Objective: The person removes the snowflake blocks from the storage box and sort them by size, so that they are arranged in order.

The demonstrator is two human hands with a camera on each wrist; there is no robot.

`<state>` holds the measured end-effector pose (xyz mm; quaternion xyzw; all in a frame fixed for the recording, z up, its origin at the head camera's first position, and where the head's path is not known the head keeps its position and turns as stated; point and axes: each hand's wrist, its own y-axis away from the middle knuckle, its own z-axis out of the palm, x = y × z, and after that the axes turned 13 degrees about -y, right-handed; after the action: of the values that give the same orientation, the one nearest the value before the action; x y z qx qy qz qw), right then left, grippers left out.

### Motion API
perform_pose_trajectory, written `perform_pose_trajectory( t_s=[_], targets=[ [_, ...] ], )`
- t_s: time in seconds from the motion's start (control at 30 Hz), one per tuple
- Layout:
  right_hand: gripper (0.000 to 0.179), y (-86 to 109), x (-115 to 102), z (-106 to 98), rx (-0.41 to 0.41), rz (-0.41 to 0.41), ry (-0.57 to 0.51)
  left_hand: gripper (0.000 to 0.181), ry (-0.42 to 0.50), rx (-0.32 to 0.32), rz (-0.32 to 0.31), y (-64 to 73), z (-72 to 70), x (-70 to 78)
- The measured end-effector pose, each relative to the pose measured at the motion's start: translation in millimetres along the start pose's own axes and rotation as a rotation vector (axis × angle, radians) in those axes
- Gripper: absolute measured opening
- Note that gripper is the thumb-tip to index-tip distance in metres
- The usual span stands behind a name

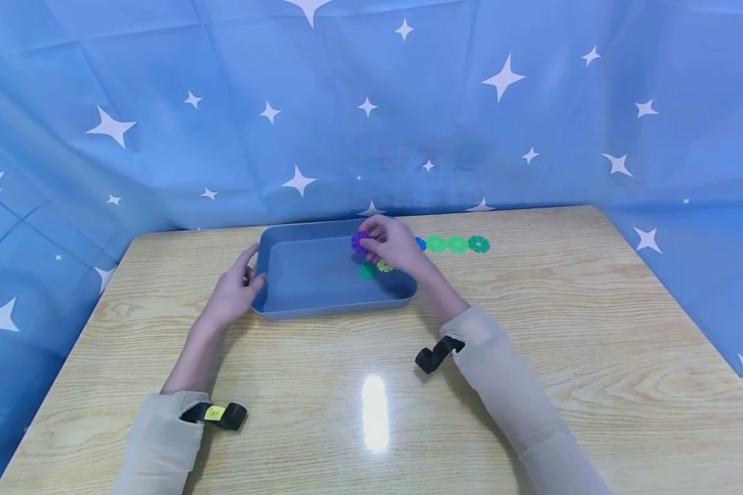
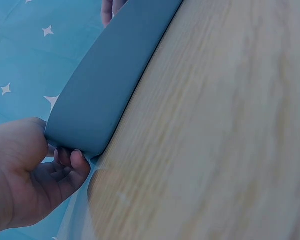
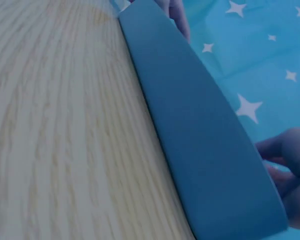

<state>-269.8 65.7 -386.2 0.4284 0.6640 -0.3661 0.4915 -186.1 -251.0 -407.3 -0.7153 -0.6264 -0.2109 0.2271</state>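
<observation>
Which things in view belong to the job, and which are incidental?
Likely the job:
right hand, holding purple disc
left hand, gripping blue tray
green disc and yellow-green disc inside
disc row beside the tray

Likely incidental:
starry cloth
black wrist devices

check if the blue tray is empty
Not empty: the head view shows a green disc and a yellowish disc inside the blue tray, near the right hand pinching a purple disc.

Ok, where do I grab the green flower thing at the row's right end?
Probably pinch the end piece by its notched right rim, coming from the right: it looks flat on the table, and another green piece sits close on its left.
</observation>
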Motion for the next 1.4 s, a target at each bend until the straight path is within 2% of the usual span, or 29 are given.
perform_pose_trajectory(
  t_s=[0.27,0.7,1.1,1.4],
  targets=[
    [0.021,9.5,-0.1,-23.8,0.051,-0.048,-0.050,0.060,-0.014,0.006,0.001,-1.6,-0.8,0.9],
    [0.026,23.9,10.2,-76.9,0.139,-0.009,-0.042,0.061,-0.009,-0.003,-0.003,-1.3,-0.7,1.1],
    [0.033,44.6,25.8,-127.3,0.207,0.067,0.038,0.061,-0.019,0.010,-0.003,-1.9,0.2,1.0],
    [0.033,63.8,36.7,-166.2,0.281,0.077,0.109,0.061,-0.016,0.010,-0.009,-1.6,0.1,0.9]
  ],
)
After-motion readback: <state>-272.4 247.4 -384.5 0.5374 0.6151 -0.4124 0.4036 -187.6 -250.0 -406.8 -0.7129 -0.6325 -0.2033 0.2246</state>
